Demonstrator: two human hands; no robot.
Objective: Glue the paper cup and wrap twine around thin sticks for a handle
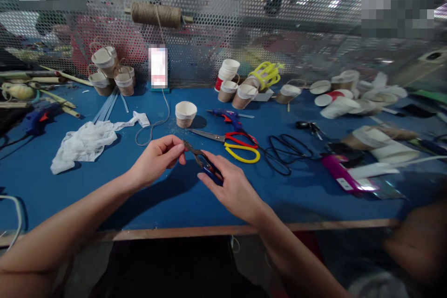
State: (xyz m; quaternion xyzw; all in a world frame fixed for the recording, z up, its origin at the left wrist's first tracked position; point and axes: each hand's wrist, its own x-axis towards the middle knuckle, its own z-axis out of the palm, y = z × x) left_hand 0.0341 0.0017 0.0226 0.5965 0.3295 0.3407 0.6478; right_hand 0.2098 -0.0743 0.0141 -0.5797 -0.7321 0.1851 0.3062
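Note:
My right hand [228, 179] is wrapped round a pair of pliers [201, 158] with dark blue handles, their jaws pointing up and left. At the jaw tips, my left hand [159, 158] is closed in a pinch; whatever lies between its fingers is too small to make out. Just beyond stands a small paper cup [186, 115] wrapped in brown twine with a white rim. Scissors [240, 144] with red and yellow handles lie right of the pliers. Behind them rests a blue glue gun [228, 118] with a red trigger.
White lace fabric [85, 142] lies crumpled at left. Wrapped cups with handles [104, 72] are stacked behind it. A twine spool [156, 14] hangs on the mesh, above a phone [158, 67]. Black cord [288, 149], keys [310, 126] and a purple packet [344, 174] lie at right.

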